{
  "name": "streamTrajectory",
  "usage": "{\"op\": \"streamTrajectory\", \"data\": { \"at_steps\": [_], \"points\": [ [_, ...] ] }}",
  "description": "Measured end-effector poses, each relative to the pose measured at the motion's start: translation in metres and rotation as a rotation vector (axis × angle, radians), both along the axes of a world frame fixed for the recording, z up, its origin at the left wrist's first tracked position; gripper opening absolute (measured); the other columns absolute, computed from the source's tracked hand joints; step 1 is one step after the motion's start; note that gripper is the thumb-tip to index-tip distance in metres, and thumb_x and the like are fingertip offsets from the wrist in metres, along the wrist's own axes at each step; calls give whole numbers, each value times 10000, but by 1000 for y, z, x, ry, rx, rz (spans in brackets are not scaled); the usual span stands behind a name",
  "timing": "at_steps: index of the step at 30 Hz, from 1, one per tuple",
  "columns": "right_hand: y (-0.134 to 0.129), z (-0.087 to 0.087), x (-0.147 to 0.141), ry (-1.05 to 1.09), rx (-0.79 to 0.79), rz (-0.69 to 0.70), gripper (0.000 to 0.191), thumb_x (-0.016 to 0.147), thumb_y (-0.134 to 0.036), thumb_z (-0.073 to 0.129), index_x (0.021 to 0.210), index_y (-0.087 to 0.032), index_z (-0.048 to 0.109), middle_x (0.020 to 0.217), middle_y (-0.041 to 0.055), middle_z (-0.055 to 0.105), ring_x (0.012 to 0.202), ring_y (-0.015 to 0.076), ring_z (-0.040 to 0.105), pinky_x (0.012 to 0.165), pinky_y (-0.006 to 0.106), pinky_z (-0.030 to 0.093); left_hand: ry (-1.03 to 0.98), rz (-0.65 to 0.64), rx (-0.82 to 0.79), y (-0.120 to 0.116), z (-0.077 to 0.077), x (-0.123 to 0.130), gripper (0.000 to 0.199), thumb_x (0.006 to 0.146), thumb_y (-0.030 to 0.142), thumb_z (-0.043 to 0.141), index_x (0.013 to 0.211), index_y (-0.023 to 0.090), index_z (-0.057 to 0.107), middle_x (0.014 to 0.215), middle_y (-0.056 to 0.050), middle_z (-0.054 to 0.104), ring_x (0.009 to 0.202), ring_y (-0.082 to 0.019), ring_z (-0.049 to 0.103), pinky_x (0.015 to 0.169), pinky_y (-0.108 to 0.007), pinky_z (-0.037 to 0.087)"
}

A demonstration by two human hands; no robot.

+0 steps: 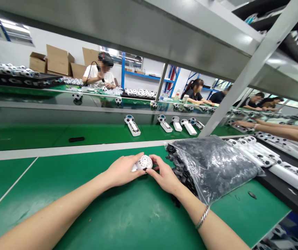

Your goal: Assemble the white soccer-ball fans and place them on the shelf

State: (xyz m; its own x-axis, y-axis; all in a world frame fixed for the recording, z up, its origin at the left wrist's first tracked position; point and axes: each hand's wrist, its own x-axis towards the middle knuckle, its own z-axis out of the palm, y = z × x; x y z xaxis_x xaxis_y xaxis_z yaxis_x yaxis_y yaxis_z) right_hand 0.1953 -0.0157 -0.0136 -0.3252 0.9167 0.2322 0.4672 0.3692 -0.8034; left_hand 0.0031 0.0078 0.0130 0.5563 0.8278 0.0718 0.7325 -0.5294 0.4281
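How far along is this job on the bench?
Seemingly done: white handled gadgets lie in a row on the green bench ahead. In hand: the left hand and right hand hold a white round lattice piece. Apparently left: a clear bag of black parts and a heap of white pieces to the right.

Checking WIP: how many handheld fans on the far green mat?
5: fan, fan, fan, fan, fan, left to right on the far green mat. More may hide behind the post.
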Motion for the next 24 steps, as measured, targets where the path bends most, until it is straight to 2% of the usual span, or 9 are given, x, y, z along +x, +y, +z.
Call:
{"op": "streamTrajectory", "data": {
  "at_steps": [7, 13, 20, 24],
  "points": [
    [-1, 3, -1, -42, 44, -12, 345, 812, -283, 518, 1141, -208, 448, 1126, 72, 536, 1020, 185, 511, 816, 324, 453, 55, -30, 40, -4, 1, 1, 637, 810, 502, 390, 1355, 203, 253, 1244, -95, 507, 1066, -269, 516, 842, -346, 420],
    [-1, 3, 1, -100, 59, -19, 339, 825, -290, 493, 1149, -200, 443, 1137, 86, 529, 1027, 193, 509, 849, 354, 437, 74, -29, 78, -7, 0, 3, 678, 778, 524, 434, 1340, 183, 269, 1249, -110, 497, 1082, -282, 505, 870, -372, 414],
    [-7, 3, -6, -108, 48, -83, 320, 810, -248, 496, 1120, -189, 448, 1130, 99, 527, 1042, 206, 501, 804, 355, 455, 47, 28, 78, -11, 2, 8, 612, 772, 477, 457, 1314, 228, 316, 1225, -75, 524, 1072, -273, 514, 859, -369, 418],
    [3, 6, 4, -109, 40, -104, 280, 803, -292, 512, 1058, -180, 482, 1013, 70, 588, 926, 163, 561, 723, 284, 477, 51, 46, 30, -10, 4, 7, 596, 726, 476, 505, 1271, 283, 360, 1179, -33, 555, 1020, -261, 540, 802, -340, 434]
  ]
}}
